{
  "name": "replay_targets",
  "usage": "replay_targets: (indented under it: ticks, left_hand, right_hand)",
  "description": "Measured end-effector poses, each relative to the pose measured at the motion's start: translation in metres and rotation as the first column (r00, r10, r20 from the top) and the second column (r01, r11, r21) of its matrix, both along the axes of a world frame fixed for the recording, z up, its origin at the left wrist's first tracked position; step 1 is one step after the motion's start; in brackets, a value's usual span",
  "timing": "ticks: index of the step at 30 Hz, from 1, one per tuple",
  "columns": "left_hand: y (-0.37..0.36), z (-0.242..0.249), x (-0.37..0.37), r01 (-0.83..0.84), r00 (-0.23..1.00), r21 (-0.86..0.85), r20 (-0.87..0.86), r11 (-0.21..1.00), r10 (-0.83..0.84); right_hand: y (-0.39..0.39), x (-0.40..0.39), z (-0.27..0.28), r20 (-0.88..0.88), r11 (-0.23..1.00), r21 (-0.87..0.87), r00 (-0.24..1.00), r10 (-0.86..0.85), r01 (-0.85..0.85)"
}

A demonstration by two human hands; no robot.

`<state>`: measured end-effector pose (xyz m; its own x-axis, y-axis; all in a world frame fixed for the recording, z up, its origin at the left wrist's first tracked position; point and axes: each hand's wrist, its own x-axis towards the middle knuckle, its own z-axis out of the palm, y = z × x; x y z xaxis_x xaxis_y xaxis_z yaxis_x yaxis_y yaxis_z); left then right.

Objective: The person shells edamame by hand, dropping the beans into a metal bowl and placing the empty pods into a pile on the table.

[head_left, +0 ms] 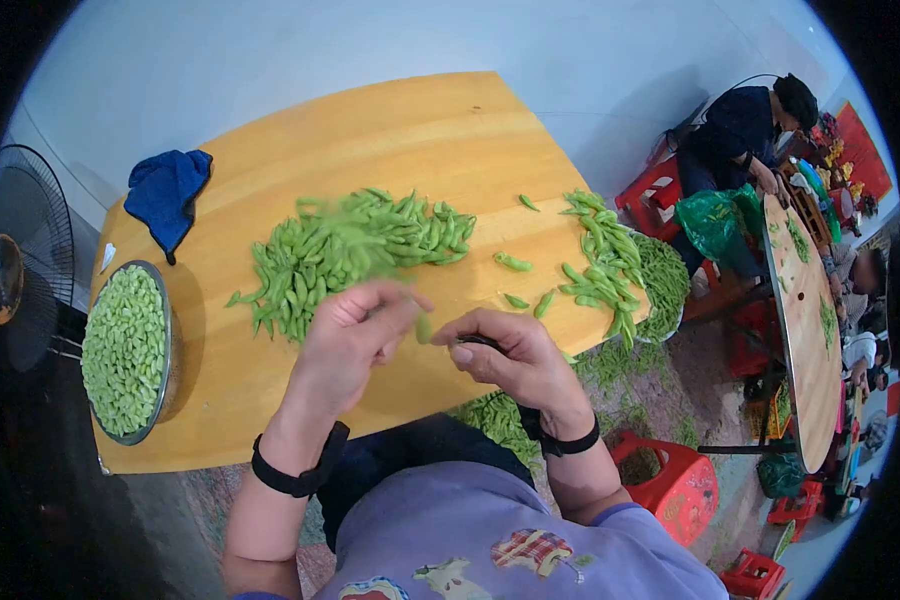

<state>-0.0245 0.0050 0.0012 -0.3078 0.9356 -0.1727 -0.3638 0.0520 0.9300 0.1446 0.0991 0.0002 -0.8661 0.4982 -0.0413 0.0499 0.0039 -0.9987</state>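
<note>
My left hand [348, 335] is closed, pinching a green soybean pod [423, 328] in front of my chest. Close beside it, my right hand [520, 365] curls around a small dark tool [482, 342]; its kind is mostly hidden by the fingers. Beyond my left hand spreads a heap of green pods [320, 255] on the wooden table [450, 115], partly blurred. Several pods lie in a smaller pile [602, 250] at the right edge, with a few loose pods [512, 262] between the two piles. Both wrists wear black bands.
A metal bowl full of shelled green beans [125, 350] stands at the table's left edge, near a blue cloth [168, 195] and a black fan [25, 240]. Right are a container of green pieces [663, 290], red stools [675, 490], another table [810, 370] and a seated person [735, 135].
</note>
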Motion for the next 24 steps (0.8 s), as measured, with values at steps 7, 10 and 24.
replay_targets:
  ticks: [7,10,24]
  left_hand:
    - [-0.003,0.008,0.014,0.002,0.984,0.018,-0.178,1.0,0.001]
    - [-0.001,0.006,0.018,0.012,0.964,0.034,-0.267,0.999,-0.003]
    - [-0.019,-0.003,0.03,0.286,0.866,0.203,0.364,0.936,-0.344]
  right_hand:
    - [-0.002,-0.001,-0.002,-0.031,0.985,0.173,0.999,-0.007,0.012]
    - [-0.001,-0.001,-0.003,-0.094,0.925,0.379,0.995,0.009,0.027]
    - [-0.01,0.02,-0.018,-0.377,0.802,-0.469,0.905,0.199,-0.371]
